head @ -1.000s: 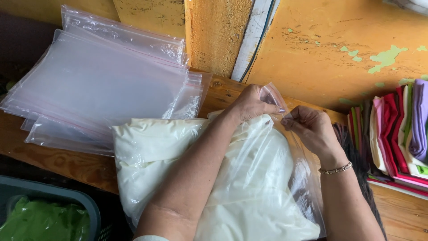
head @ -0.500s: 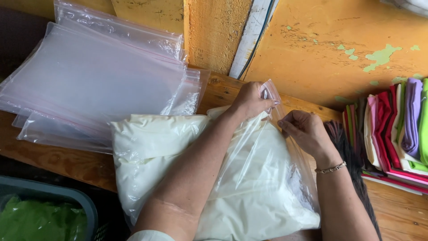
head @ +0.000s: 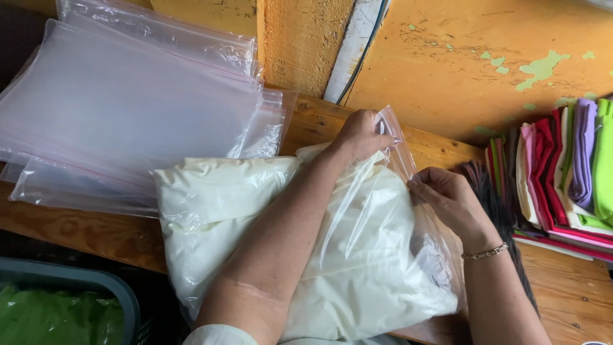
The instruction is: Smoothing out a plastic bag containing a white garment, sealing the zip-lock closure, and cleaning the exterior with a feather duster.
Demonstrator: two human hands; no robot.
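While hands (head: 361, 135) (head: 447, 198) pinch clear bag (head: 396, 255) (white contents).

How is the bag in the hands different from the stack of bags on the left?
The held bag is stuffed with white cloth and bulges; the stacked bags lie flat with nothing inside. The left hand and right hand pinch the held bag's opening; no hand touches the stack. Both are clear plastic.

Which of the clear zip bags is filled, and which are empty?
Only the bag under both hands is filled, with cream-white fabric; left hand and right hand pinch its open edge. The stacked bags to its left lie flat, empty.
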